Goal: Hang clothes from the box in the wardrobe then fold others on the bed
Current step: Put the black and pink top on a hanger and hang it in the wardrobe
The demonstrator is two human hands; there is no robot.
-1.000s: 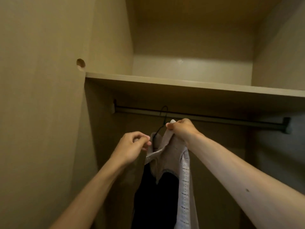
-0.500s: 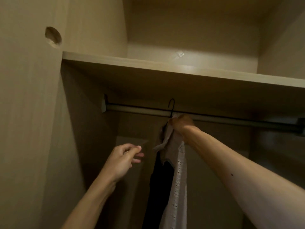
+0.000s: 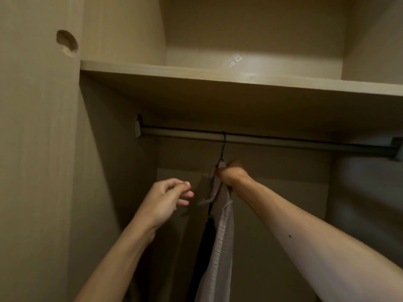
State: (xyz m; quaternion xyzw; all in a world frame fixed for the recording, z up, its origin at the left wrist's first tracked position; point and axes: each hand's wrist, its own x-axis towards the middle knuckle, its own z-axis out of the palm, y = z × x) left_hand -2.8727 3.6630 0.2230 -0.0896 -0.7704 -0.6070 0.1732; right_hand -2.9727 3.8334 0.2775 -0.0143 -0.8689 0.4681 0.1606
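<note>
**Wardrobe interior, one hanger on the rail**

- Wardrobe point(image 3: 39, 149): pale wood-grain panels, dimly lit. A round hole point(image 3: 66, 42) is cut in the left side panel near the top.
- Shelf point(image 3: 218, 77): spans the full width above the rail.
- Rail point(image 3: 283, 142): horizontal bar fixed just under the shelf.
- Hanger point(image 3: 222, 147): thin and black, with its hook over the rail left of centre.
- Pale garment point(image 3: 222, 236): light fabric with rows of eyelet holes, hanging straight down from the hanger.
- Dark garment point(image 3: 204, 247): black, hanging just left of the pale one and touching it.
- Right hand point(image 3: 232, 174): fingers curled tight round the top of the pale garment at the hanger's neck.
- Left hand point(image 3: 165, 199): just left of the clothes and apart from them, fingers loosely bent, holding nothing.
</note>
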